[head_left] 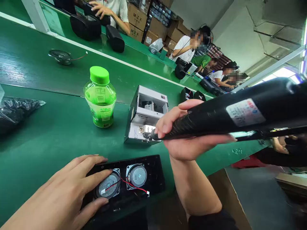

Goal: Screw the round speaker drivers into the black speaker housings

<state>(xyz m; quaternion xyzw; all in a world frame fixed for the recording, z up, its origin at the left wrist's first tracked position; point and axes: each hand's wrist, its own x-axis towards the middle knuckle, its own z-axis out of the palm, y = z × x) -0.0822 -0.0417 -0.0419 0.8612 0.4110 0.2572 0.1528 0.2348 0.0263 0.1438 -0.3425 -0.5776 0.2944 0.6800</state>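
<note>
My right hand (189,134) is wrapped round a black electric screwdriver (203,116) with a white label on its body. Its tip reaches the front tray of a grey screw feeder (150,111); whether a screw sits on the bit I cannot make out. Below, a black speaker housing (153,172) lies on the bench with two round drivers inside. My left hand (74,188) grips the left speaker driver (110,185), thumb and forefinger at its rim, other fingers over the housing's edge. The right speaker driver (137,175) has red and black wires ending in a white plug.
A green-capped bottle (100,99) stands left of the feeder. A bag of black screws (16,110) lies at far left. Behind are a loose speaker (62,57) and black speaker cases (115,38). Several co-workers sit across the green bench (59,137). Cartons (136,17) are stacked behind them.
</note>
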